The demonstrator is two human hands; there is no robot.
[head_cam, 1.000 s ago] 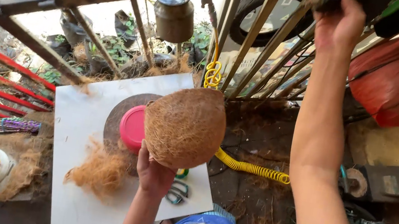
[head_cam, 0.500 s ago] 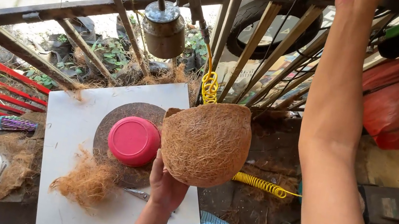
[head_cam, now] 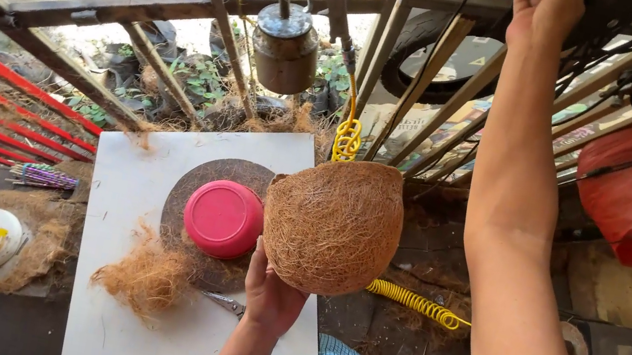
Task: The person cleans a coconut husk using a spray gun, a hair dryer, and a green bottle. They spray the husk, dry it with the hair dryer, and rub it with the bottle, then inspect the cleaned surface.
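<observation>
Left hand (head_cam: 272, 289) cups a bowl-shaped coir shell (head_cam: 334, 224) from below, fingers pressed to its underside, the domed side facing the camera. Shell is held clear of the white board (head_cam: 131, 197), just right of the upturned pink bowl (head_cam: 223, 218) that sits on a round brown mat (head_cam: 198, 183).

Right hand (head_cam: 543, 8) is raised far above and ahead of the left, up among the slanted wooden poles (head_cam: 437, 78); fingers run out of the top edge, so whether it grips anything cannot be told.

A spray gun (head_cam: 289, 34) with metal cup hangs ahead of the left hand; its yellow coiled hose (head_cam: 415, 302) trails just right of that hand. Loose fibre tuft (head_cam: 147, 278) lies to the left of the wrist.

Handling judgement: the shell looks light but loosely bound (fibres shed easily), so a broad palm support under the curve beats a pinch at the rim.
</observation>
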